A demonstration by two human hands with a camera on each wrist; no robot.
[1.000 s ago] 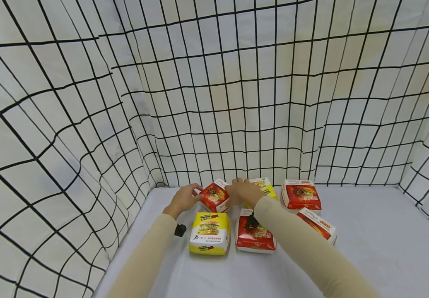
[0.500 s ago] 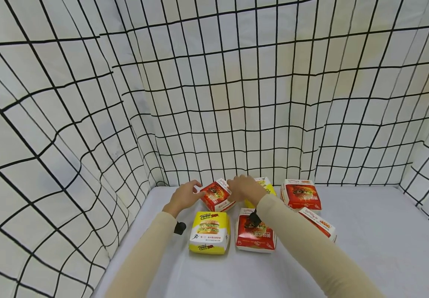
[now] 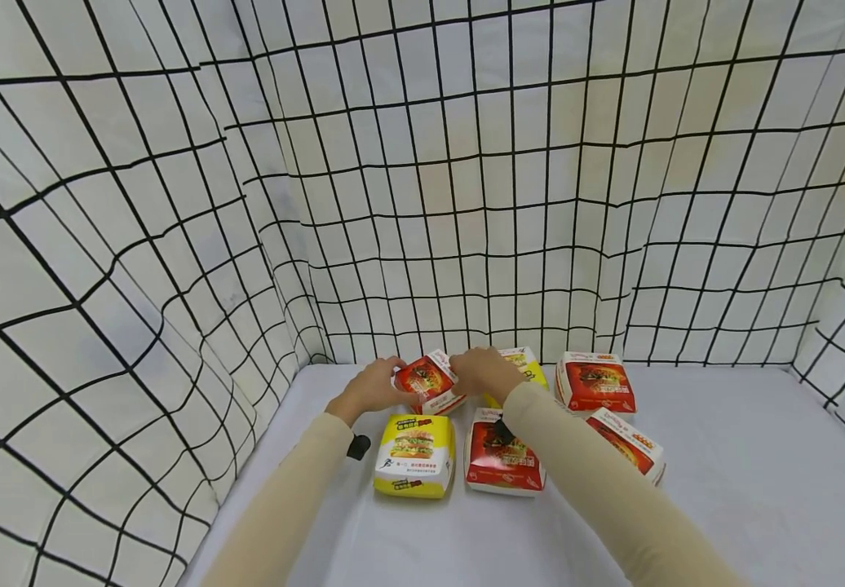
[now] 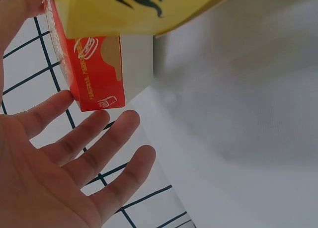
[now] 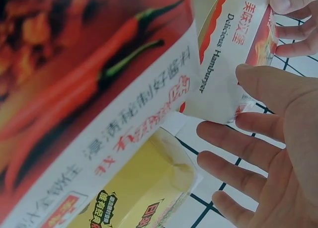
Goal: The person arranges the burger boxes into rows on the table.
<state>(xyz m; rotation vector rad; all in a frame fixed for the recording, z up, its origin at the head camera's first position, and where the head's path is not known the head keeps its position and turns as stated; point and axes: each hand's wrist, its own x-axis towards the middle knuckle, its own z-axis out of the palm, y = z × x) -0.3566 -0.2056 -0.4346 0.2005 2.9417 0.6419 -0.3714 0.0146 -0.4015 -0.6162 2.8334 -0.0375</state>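
Observation:
A red and white hamburger box [image 3: 426, 385] stands turned at an angle at the back left, between both hands. My left hand [image 3: 369, 390] grips its left corner, thumb in front; in the left wrist view the fingers [image 4: 112, 138] spread beside the red side of the box [image 4: 102, 74]. On the opposite corner, my right hand [image 3: 487, 373] pinches the box; the right wrist view shows its thumb [image 5: 266, 84] against the white side [image 5: 228, 49]. Just in front lies a yellow burger box [image 3: 415, 456], and below the right wrist a red one [image 3: 503, 469].
Behind the right hand sits another yellow box [image 3: 528, 367], partly covered. Two more red boxes [image 3: 596, 385] are at the right, the nearer one [image 3: 628, 444] angled and partly behind the right sleeve. White cloth walls with black netting [image 3: 422, 310] enclose the white table [image 3: 731, 489].
My left hand has closed in on the red box's left corner, its thumb now farther across the front. The box has turned slightly, while the right hand stays almost in place.

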